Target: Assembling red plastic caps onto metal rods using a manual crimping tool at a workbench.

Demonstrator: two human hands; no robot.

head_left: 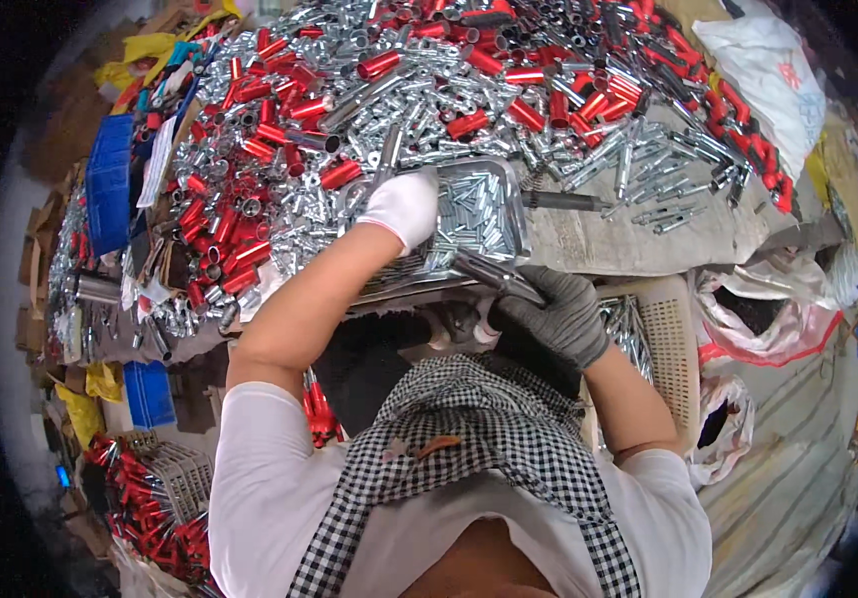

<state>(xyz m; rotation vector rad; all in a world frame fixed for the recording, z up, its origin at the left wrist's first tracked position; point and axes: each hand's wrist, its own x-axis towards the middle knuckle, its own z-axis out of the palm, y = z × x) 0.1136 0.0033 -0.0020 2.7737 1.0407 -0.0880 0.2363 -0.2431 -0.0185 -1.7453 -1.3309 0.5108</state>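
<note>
My left hand [401, 211], in a white glove, is closed at the left side of a metal tray [521, 214]. A shiny metal tube [389, 149] sticks up from its fingers, which are partly hidden. Many small silver pins [479, 204] lie inside the tray. To the right of the tray's near edge, my right hand [561, 317], in a grey glove, grips a dark, shiny metal tube [494, 274] that points up and left.
Red and silver tubes [379, 65] are heaped across the bench. A dark rod [569, 201] lies right of the tray. A cream plastic basket [673, 344] with metal parts stands by my right arm. Open white sacks [778, 344] sit farther right; a blue bin [110, 184] stands left.
</note>
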